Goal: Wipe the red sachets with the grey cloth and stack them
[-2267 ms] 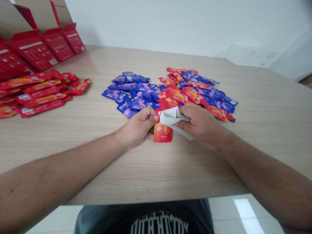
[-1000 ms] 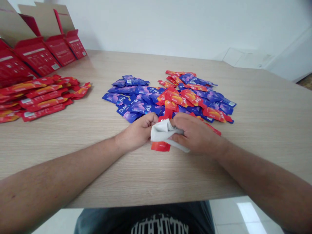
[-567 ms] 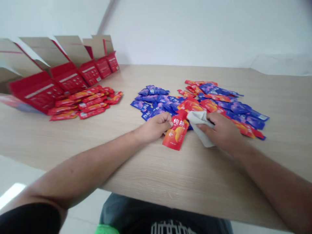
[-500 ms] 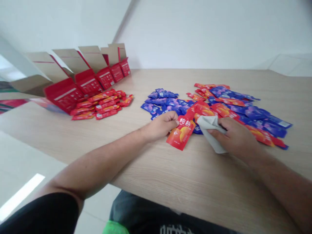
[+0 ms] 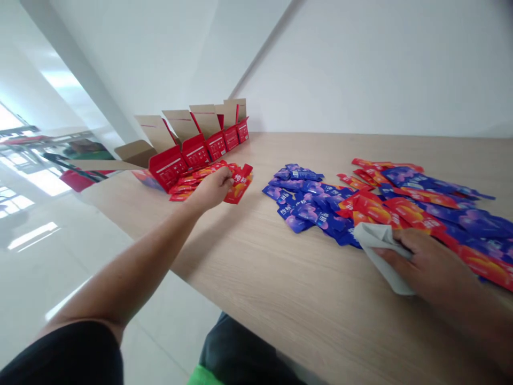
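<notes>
- Although my view tilts hard, the surface shows as a long, pale wood-grain top, with a glossy tiled floor below its edge.
- Along the far end stand the red cartons, their tan flaps open.
- Right of centre spreads the pile of blue and red sachets, loose and overlapping, running out of view on the right.
- In front of the cartons lies the stack of red sachets, mostly hidden by my arm and hand.
- My right grip is closed on the cloth, pressing it to the surface at the pile's near edge. The grey cloth looks soft and limp, so a gathered fold seems the place to hold it.
- My left grip is pinched on the sachet, a red and orange pouch just beside the stack; I cannot tell whether they touch. It should be light, flexible and a little slick, so I'd take it by the flat body or sealed edge, not a corner.
</notes>
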Motion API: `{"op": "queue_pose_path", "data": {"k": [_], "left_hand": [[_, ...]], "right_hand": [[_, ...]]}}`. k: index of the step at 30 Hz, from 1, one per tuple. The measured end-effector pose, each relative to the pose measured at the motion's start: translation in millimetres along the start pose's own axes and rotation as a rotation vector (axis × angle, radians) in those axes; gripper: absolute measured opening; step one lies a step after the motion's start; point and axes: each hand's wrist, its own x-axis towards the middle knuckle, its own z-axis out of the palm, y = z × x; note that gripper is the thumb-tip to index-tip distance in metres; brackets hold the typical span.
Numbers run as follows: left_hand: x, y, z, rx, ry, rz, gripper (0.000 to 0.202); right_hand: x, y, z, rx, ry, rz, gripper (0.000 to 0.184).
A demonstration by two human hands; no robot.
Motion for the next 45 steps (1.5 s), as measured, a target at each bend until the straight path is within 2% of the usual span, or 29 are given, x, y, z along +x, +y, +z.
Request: {"op": "queue_pose_path", "data": {"k": [5, 7, 10, 13, 15, 17, 20, 24, 28, 30, 33, 37, 39, 41, 44, 45], "left_hand": [[14.7, -51.2, -41.4, 0.245, 0.146, -0.098, 0.003], [24.6, -64.7, -53.6, 0.333, 0.180, -0.119, 0.008], [41.6, -77.4, -63.0, 0.446, 0.204, -0.138, 0.020], [57.7, -84.2, -59.8, 0.532, 0.196, -0.129, 0.029], [66.3, -88.0, -51.4, 0.576, 0.170, -0.120, 0.033], [72.1, -92.5, -40.2, 0.611, 0.129, -0.120, 0.035], [74.8, -99.2, -25.0, 0.644, 0.060, -0.143, 0.034], [68.7, -96.0, -15.8, 0.671, 0.040, -0.169, 0.032], [58.0, -65.5, -4.7, 0.621, 0.068, -0.096, 0.044], [52.2, -40.2, 9.1, 0.544, 0.027, -0.037, 0.041], [40.5, 8.5, 39.5, 0.369, -0.059, 0.066, 0.038], [19.5, 88.0, 82.5, 0.147, -0.222, 0.323, 0.033], [10.6, 127.3, 101.2, 0.080, -0.309, 0.439, 0.030], [4.5, 161.5, 117.5, 0.055, -0.303, 0.580, 0.028], [0.5, 199.8, 136.3, 0.175, -0.287, 0.898, 0.033], [0.3, 209.1, 141.2, 0.206, -0.308, 0.925, 0.032]], "right_hand": [[-0.5, 21.2, 6.8, 0.053, -0.008, 0.007, 0.025], [-0.1, 31.9, 9.5, 0.059, -0.032, 0.003, 0.033], [-0.4, 40.3, 11.9, 0.036, -0.017, -0.016, 0.031], [-1.7, 39.4, 14.4, 0.010, -0.014, -0.041, 0.026], [-2.2, 37.1, 16.8, -0.044, -0.021, 0.016, 0.022], [-1.9, 35.4, 18.9, -0.099, -0.029, 0.085, 0.030], [-1.2, 33.7, 19.5, -0.133, -0.067, 0.119, 0.040], [-1.0, 27.2, 14.8, -0.161, -0.062, 0.076, 0.038], [-1.5, 10.8, 7.1, -0.176, -0.090, 0.021, 0.030], [-2.2, -0.3, 3.1, -0.143, -0.134, -0.061, 0.029], [-4.0, -17.8, -1.3, -0.097, -0.227, -0.190, 0.021], [-7.2, -39.4, -3.8, -0.073, -0.394, -0.281, 0.015], [-8.3, -46.3, -3.9, -0.062, -0.422, -0.312, 0.017], [-8.5, -49.2, -3.3, -0.062, -0.426, -0.333, 0.019], [-7.0, -48.0, -2.0, -0.066, -0.420, -0.352, 0.019], [-6.3, -47.0, -1.5, -0.061, -0.415, -0.360, 0.018]]}}
